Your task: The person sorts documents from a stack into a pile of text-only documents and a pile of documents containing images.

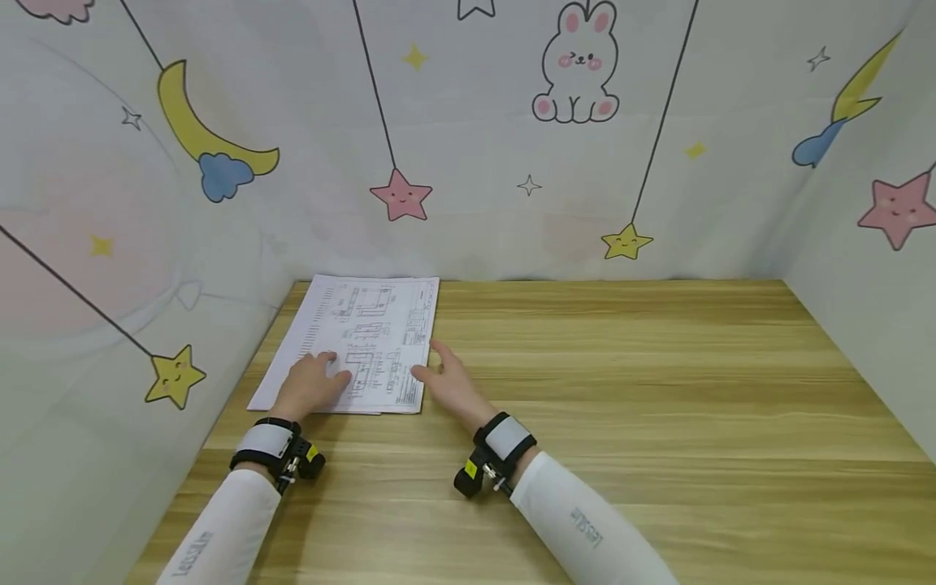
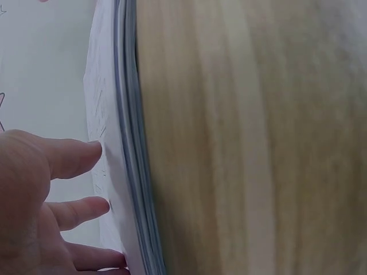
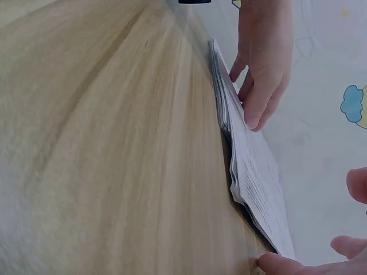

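A stack of printed paper sheets [image 1: 398, 337] with technical line drawings lies at the far left of the table, its layered edge [image 2: 131, 120] visible in the left wrist view. On its near-left part rests my left hand [image 1: 310, 386], fingers spread and lightly bent, fingertips touching the top sheet. My right hand [image 1: 459, 392] is at the stack's right edge, its fingers extended beside that edge and the thumb close to the lower right corner. Seen from the right wrist, the sheets [image 3: 255, 172] look slightly uneven along the near side. Neither hand grips the paper.
The wood-grain table [image 1: 621, 390] stretches out to the right of the papers. White fabric walls [image 1: 483, 227] printed with stars, moons and a rabbit stand along the back and both sides, and the stack sits close to the back and left walls.
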Demonstrator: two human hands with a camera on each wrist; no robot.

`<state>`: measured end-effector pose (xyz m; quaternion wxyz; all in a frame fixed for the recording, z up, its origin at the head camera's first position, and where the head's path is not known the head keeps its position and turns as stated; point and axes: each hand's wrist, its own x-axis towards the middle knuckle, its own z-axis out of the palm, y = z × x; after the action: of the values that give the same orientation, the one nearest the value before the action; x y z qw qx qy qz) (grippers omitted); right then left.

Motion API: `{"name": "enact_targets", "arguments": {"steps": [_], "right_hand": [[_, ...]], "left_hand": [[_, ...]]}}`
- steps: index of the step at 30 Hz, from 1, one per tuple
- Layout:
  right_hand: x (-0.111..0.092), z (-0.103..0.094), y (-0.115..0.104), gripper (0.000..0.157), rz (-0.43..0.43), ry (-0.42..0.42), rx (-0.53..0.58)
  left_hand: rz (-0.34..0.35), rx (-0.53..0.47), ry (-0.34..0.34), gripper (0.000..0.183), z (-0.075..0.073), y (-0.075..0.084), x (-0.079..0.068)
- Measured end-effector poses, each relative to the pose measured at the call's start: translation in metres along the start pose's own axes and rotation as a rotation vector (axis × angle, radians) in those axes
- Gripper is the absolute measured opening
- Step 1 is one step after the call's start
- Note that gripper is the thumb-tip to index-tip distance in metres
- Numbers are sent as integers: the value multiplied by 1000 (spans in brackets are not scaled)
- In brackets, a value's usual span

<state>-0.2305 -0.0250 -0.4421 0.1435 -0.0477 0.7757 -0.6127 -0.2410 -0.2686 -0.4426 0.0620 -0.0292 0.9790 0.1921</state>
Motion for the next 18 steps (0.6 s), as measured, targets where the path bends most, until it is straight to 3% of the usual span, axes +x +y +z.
{"name": "enact_targets", "arguments": {"steps": [9, 16, 18], "right_hand": [[5, 7, 1, 62, 60, 145, 269], [8, 1, 3, 53, 174, 156, 561], [9, -1, 3, 52, 202, 153, 597]], "left_hand": [[60, 40, 8, 59, 7, 7, -2], [14, 58, -1, 59, 6, 13, -5], [6, 56, -2, 58, 7, 14, -5]]}}
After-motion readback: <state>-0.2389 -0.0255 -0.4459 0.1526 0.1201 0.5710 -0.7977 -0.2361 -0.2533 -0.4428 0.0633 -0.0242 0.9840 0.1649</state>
